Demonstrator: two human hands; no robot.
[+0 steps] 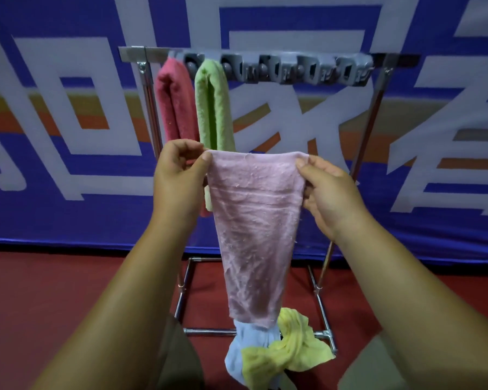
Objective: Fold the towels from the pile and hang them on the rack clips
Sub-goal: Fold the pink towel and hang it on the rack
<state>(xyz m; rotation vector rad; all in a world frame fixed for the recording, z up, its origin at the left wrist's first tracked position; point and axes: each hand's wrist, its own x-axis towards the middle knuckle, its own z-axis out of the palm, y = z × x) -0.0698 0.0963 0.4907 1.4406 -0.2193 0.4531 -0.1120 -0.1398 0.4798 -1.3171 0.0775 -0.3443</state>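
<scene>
Head view: red towel (pixel 172 99) and green towel (pixel 213 105) hang folded from the leftmost clips (pixel 279 71) of the rack (pixel 373 108). Left hand (pixel 178 175) and right hand (pixel 330 190) each pinch a top corner of the pink towel (pixel 254 220), which is stretched between them and hangs in front of the rack. Blue towel (pixel 237 358) and yellow towel (pixel 293 350) lie at its foot.
</scene>
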